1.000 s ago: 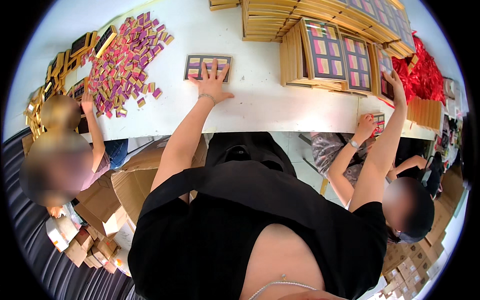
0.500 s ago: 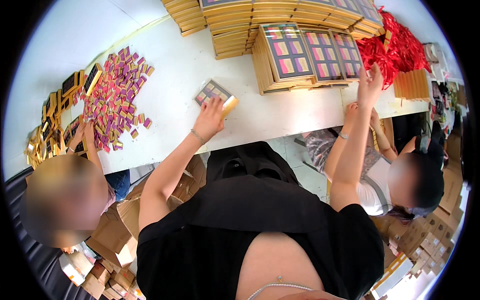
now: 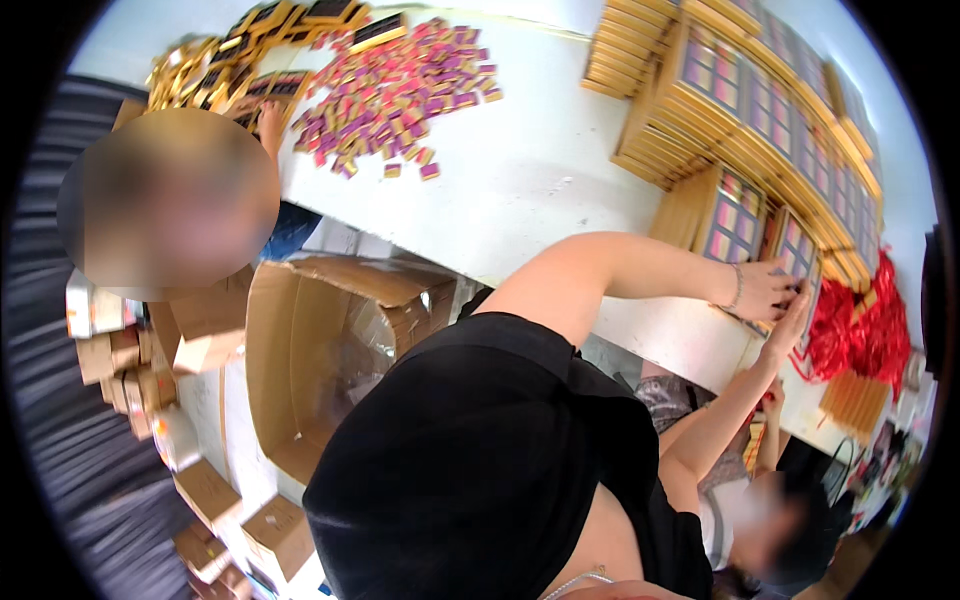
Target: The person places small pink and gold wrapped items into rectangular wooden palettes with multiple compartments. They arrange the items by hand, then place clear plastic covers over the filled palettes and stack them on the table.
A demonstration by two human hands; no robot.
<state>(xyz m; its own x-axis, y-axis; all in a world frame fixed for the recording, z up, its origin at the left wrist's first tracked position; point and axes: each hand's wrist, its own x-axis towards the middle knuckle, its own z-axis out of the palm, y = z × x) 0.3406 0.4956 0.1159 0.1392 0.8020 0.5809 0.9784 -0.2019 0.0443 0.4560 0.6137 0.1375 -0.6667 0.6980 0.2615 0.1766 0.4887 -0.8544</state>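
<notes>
At the right end of the table, both my hands meet at a stack of flat gold-edged boxes with clear lids. My left hand reaches across with its fingers stretched out, touching the near end of that stack. Upright beside it, my right hand has straight fingers close to the left fingertips and along the box's near side. Pink, yellow and purple pieces show through the lids. A neighbouring stack of such boxes stands just to the left. My hands partly hide the near end of the boxes.
Taller rows of boxes stand behind. Red ribbons lie to the right. Far left, small pink and purple pieces are heaped near a co-worker's hand. An open carton stands below the table. Another person sits close by my right arm.
The view has swung to the right. My left hand has gone from a box on the open tabletop over to the stack at the right, where my right hand is. That box has left its spot.
</notes>
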